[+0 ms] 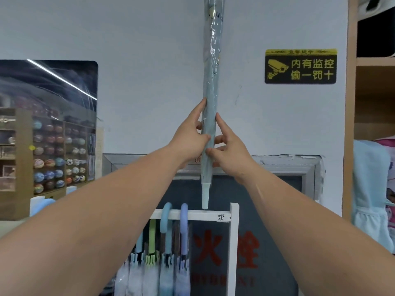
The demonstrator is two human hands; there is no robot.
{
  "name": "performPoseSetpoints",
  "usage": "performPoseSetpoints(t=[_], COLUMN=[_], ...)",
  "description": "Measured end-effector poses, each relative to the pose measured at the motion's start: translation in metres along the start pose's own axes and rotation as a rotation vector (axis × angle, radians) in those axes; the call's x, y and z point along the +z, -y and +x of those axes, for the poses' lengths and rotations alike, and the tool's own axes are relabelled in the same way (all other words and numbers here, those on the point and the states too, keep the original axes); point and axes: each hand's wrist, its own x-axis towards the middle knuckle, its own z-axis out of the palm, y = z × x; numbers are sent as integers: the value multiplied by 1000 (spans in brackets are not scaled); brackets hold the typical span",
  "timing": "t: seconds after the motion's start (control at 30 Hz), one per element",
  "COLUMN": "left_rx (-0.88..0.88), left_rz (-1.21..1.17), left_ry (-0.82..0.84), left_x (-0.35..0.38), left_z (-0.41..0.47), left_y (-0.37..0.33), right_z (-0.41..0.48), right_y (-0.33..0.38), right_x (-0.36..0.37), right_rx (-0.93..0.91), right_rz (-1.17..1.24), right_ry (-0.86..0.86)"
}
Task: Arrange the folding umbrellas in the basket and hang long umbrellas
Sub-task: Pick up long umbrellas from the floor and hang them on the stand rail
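A long grey-blue umbrella (211,71) in a clear plastic sleeve stands upright, tip down, its pale tip just above the white rack bar (201,215). My left hand (190,139) grips its lower shaft from the left. My right hand (228,150) pinches the same stretch from the right. The umbrella's handle is out of frame at the top. Several long umbrellas (166,253) hang by blue, purple and green hooked handles from the bar.
The rack's white upright post (234,248) stands right of the bar. A grey framed panel with red characters (256,242) is behind it. A wooden shelf unit (350,124) with pale clothes is at right, a mirror (49,124) at left.
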Motion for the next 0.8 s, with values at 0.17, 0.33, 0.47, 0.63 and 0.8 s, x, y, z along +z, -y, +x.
performPoseSetpoints(t=[0.17,0.33,0.47,0.63,0.8], left_rx=[34,39,24,-31,-85], left_rz=[36,20,52,32,20], left_ry=[-25,-38,-45,-31,-23], left_x=[4,7,11,17,21], left_z=[1,-2,-10,-22,-28], left_y=[18,31,41,59,72], right_z=[0,0,-7,-21,-29], right_y=[-16,-30,-43,-55,-60], right_x=[8,14,17,23,23], right_rx=[-14,-26,-34,-18,9], right_rz=[16,17,-10,-18,-94], right_ry=[-10,-5,14,91,126])
